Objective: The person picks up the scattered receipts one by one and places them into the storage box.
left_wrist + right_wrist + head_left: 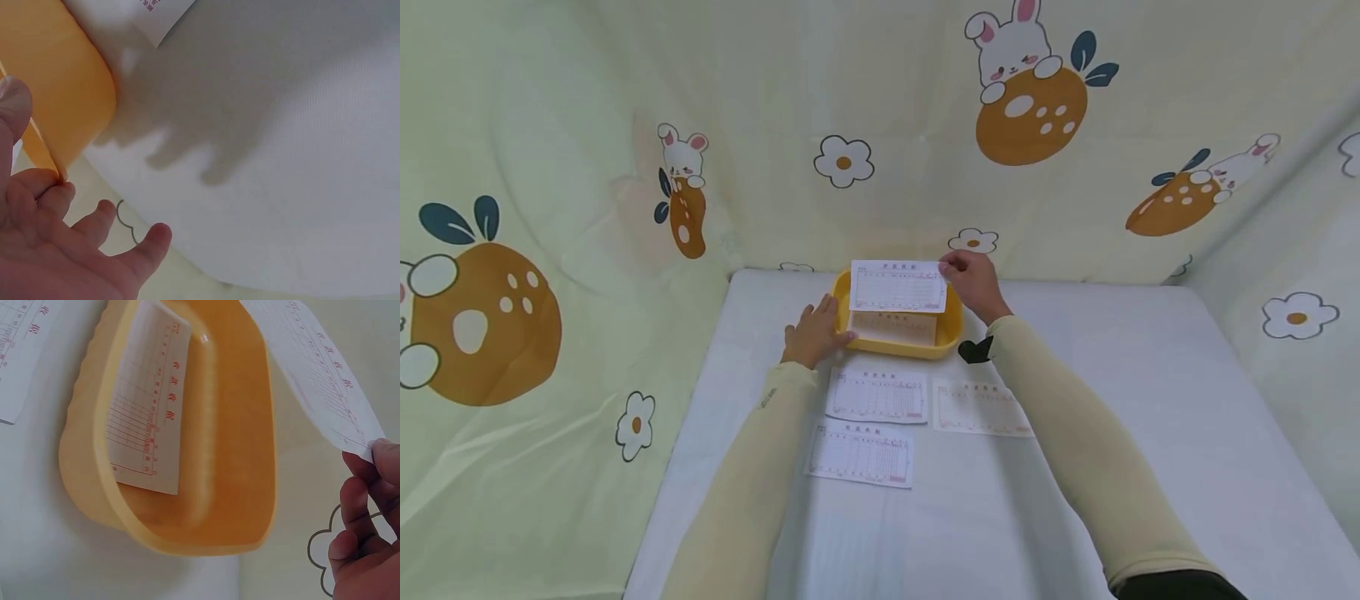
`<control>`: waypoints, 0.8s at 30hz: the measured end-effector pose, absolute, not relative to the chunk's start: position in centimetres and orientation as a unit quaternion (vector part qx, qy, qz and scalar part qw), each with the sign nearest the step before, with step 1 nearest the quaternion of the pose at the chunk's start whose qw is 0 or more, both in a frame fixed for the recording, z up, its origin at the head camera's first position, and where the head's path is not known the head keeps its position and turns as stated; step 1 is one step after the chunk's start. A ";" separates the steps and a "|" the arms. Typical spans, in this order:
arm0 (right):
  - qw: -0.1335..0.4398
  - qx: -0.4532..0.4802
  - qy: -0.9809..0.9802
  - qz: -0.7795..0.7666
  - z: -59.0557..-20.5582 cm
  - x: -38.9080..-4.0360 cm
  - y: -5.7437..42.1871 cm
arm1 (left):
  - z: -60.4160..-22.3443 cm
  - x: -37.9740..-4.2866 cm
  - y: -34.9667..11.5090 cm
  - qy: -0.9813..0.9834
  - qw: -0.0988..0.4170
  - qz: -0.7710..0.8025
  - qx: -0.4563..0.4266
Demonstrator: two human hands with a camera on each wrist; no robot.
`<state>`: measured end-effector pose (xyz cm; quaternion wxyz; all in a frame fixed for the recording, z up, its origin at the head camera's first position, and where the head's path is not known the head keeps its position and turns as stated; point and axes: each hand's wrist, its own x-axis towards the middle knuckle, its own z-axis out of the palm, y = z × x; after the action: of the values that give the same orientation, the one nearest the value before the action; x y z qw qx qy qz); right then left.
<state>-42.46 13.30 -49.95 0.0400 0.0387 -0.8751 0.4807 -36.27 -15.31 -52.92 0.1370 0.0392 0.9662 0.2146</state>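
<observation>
My right hand (976, 283) pinches the corner of a white receipt slip (897, 287), printed with a red table, between thumb and fingers. The slip is raised over the far side of a yellow plastic basin (949, 333), and its sheet sags a little in the right wrist view. Inside the basin another receipt slip (153, 406) lies in shade. My left hand (814, 332) holds the basin's left end at the rim; the thumb and index finger are on the rim, while the other fingers (147, 250) spread outward.
Two receipt slips, one (877, 395) behind the other (861, 452), lie on the white table (940, 533) in front of the basin. A paler slip (981, 410) lies to their right, partly behind the right sleeve. A patterned curtain (910, 200) hangs behind the table.
</observation>
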 end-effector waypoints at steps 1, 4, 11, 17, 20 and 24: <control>0.038 0.038 -0.874 0.482 -50.1 -42.5 13.3 | -52.9 -36.3 -15.2 0.966 0.137 0.216 0.038; 0.029 0.031 -0.874 0.484 -50.4 -42.5 13.2 | -52.9 -36.3 -15.1 0.965 0.138 0.220 0.036; 0.022 0.035 -0.872 0.488 -50.9 -42.4 12.6 | -52.8 -36.2 -15.2 0.966 0.133 0.218 0.039; -0.011 0.049 -0.874 0.483 -51.6 -42.3 12.9 | -52.6 -36.3 -15.0 0.965 0.138 0.222 0.037; -0.020 0.050 -0.882 0.468 -51.8 -42.0 13.3 | -52.6 -36.3 -15.0 0.965 0.138 0.220 0.039; -0.023 0.041 -0.888 0.457 -51.5 -41.4 14.0 | -52.7 -36.2 -15.4 0.964 0.142 0.223 0.040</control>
<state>-41.40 14.01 -51.50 -0.0227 0.0409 -0.8882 0.4571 -36.20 -15.37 -52.68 0.1421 0.0397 0.9637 0.2227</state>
